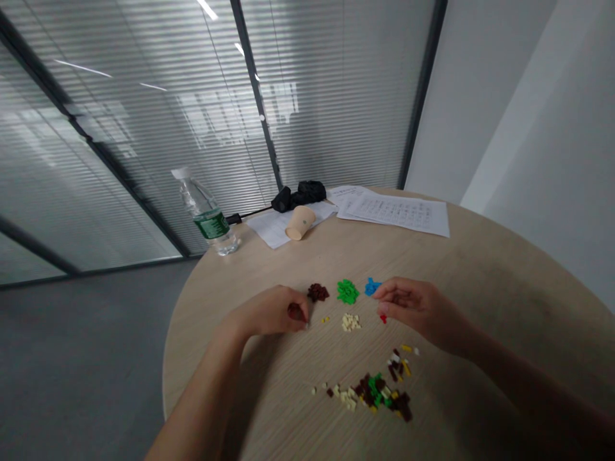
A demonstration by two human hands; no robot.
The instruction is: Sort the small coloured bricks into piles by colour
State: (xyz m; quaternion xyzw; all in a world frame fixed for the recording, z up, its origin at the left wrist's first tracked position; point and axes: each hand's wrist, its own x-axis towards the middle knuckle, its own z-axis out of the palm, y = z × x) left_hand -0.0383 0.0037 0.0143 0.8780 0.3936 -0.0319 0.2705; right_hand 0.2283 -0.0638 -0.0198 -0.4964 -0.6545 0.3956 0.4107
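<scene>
- Left of the round wood-grain table (480,288): grey floor (72,365) and a glass partition (134,134) with slatted blinds behind it.
- Near the table's far-left edge: an upright plastic water bottle (206,214) with a green label.
- Nearest side, left of centre: the left hand (266,312), knuckles up and fingers curled down, its thumb and fingertips drawn together at the tabletop. A dark red spot shows at the fingers, but what they pinch, if anything, cannot be told.
- Far edge, left of centre: a loose white sheet (273,229), with a black bundle (295,195) behind it and a paper cup (300,222) on its side on top.
- Mid-table, in a row: dark red bricks (318,292) just beside the left fingertips, a few yellow bricks (325,319) below them, then green bricks (348,292), cream bricks (350,322) and blue bricks (371,287), each in its own small pile.
- Just right of the blue pile: the right hand (423,314), fingers bent and thumb and forefinger close together directly above a tiny red brick (383,319). Whether they grip it cannot be told.
- Nearer the person, below that hand: a mixed heap of bricks (379,390) in brown, green, cream and yellow.
- Far right: printed sheets (394,214) on the table, and a white wall (528,128) beyond.
</scene>
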